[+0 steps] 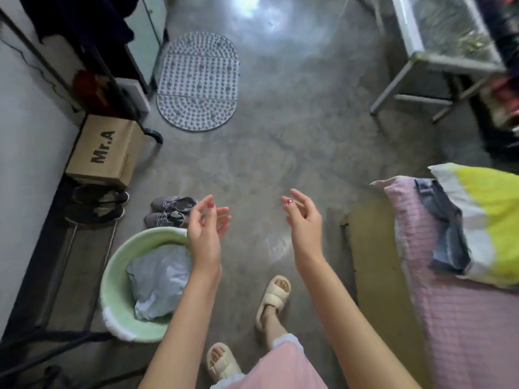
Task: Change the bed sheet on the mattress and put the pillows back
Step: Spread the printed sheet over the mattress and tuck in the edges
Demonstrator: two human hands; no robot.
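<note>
Concrete floor (280, 122) | mattress (463, 318) edge right | basin (112, 290) left

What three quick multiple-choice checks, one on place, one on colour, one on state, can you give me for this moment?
1. Where does the pale blue cloth lie?
A. in the green basin
B. on the mattress
C. on the cardboard box

2. What colour is the quilted cover on the mattress?
A. green
B. pink
C. black

3. What do the hands hold?
A. a pillow
B. the cloth
C. nothing

Key: 1 A, the cloth sits inside the basin's rim. 2 B, the quilted surface is pink. 3 C, the left hand and right hand hang over bare floor, fingers relaxed and empty.
</note>
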